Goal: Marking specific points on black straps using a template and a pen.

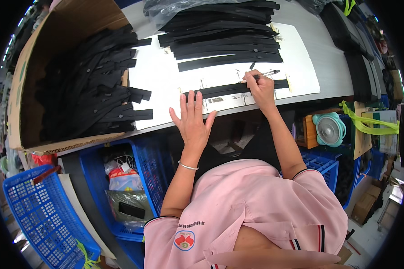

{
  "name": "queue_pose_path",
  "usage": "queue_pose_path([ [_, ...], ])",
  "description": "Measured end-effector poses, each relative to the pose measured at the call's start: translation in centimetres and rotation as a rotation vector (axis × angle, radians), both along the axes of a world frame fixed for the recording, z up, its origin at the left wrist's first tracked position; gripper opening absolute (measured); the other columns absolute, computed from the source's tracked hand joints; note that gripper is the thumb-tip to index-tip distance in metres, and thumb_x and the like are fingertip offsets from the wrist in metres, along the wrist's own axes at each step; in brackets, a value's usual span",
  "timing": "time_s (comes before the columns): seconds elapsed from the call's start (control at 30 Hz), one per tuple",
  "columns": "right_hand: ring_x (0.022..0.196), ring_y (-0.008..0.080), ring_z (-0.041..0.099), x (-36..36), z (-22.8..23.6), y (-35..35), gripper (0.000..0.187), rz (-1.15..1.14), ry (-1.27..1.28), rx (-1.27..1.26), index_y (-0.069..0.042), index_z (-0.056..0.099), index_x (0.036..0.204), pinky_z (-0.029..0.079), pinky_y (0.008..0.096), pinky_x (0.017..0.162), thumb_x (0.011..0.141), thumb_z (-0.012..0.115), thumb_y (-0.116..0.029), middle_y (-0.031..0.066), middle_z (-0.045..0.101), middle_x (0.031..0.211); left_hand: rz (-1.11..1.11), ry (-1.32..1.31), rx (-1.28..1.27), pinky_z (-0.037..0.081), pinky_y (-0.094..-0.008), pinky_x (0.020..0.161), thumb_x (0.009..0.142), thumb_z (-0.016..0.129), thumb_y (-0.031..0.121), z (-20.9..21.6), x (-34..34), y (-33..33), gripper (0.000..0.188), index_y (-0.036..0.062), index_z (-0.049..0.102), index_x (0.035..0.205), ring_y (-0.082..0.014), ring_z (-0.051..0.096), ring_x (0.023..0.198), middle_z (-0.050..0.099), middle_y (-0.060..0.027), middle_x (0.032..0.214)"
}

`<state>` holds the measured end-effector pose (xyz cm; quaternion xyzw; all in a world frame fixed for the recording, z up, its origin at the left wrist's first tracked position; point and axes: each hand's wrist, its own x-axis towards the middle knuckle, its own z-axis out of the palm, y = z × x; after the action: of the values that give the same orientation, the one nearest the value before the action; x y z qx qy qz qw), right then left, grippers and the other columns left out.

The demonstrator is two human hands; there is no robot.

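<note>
A black fabric strip (226, 90) lies across the near part of a white board (155, 71). My left hand (193, 114) rests flat at the strip's left end, fingers spread. In my right hand (260, 89) is a pen (271, 72), pinched between the fingers, its tip down at the strip's right half. Dark tick marks show on the board along the strip. Beyond it, a stack of similar black strips (220, 42) is spread out, with a small black piece (252, 65) just in front.
An open cardboard box (20, 96) full of black strips stands at the left. Clear plastic (166, 11) lies at the back. Below the table edge are blue baskets (49, 210), a phone (131, 210) on a bag, and a turquoise fan (330, 129).
</note>
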<state>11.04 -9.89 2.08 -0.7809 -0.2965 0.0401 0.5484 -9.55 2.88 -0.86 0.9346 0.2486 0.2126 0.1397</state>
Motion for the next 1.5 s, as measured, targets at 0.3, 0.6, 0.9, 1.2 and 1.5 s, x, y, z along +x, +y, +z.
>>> queue_pose_path([
  [0.3,0.060,0.0141,0.065,0.6,-1.7,-0.4,0.031,0.040,-0.057,-0.073,0.008,0.066,0.077,0.047,0.0279,0.057,0.097,0.064,-0.015,0.0070,0.073,0.079,-0.012,0.019,-0.027,0.008,-0.0658,0.119,0.092,0.071,0.043,0.2,0.1,-0.1,0.073,0.0087,0.046,0.152,-0.0324,0.031,0.151,0.042,-0.0112,0.158],
  [0.6,0.059,0.0164,0.066,0.9,-2.5,-0.3,0.024,0.045,-0.156,-0.054,0.005,0.068,0.082,0.048,0.0281,0.056,0.097,0.065,-0.014,0.0070,0.072,0.077,-0.238,-0.232,-0.161,0.024,-0.0576,0.119,0.093,0.073,0.031,1.7,5.1,-2.8,0.058,0.0037,0.057,0.141,-0.0342,0.043,0.140,0.052,-0.0141,0.148],
  [0.9,0.064,0.0130,0.067,0.7,-2.0,-1.1,0.024,0.102,-0.043,-0.036,0.007,0.068,0.083,0.049,0.0278,0.060,0.098,0.062,-0.010,0.0076,0.072,0.077,-0.226,-0.219,-0.127,0.033,-0.0494,0.114,0.091,0.072,0.016,1.0,7.0,-3.7,0.032,0.0018,0.072,0.119,-0.0276,0.054,0.124,0.064,-0.0120,0.129],
  [1.2,0.052,0.0245,0.061,1.1,-3.0,-1.0,0.021,0.127,-0.188,-0.012,0.002,0.065,0.072,0.044,0.0328,0.050,0.088,0.070,-0.010,0.0115,0.066,0.064,-0.215,-0.222,-0.101,0.035,-0.0489,0.112,0.091,0.072,0.013,1.1,7.1,-3.9,0.029,0.0029,0.073,0.119,-0.0268,0.056,0.123,0.064,-0.0109,0.128],
  [1.5,0.059,0.0112,0.062,1.4,-2.5,-2.3,0.017,0.207,-0.103,0.004,0.003,0.068,0.079,0.045,0.0262,0.055,0.092,0.063,-0.006,0.0064,0.067,0.067,-0.230,-0.203,-0.074,0.034,-0.0492,0.113,0.093,0.071,0.013,1.0,7.4,-4.1,0.029,0.0050,0.072,0.121,-0.0279,0.055,0.123,0.063,-0.0102,0.129],
])
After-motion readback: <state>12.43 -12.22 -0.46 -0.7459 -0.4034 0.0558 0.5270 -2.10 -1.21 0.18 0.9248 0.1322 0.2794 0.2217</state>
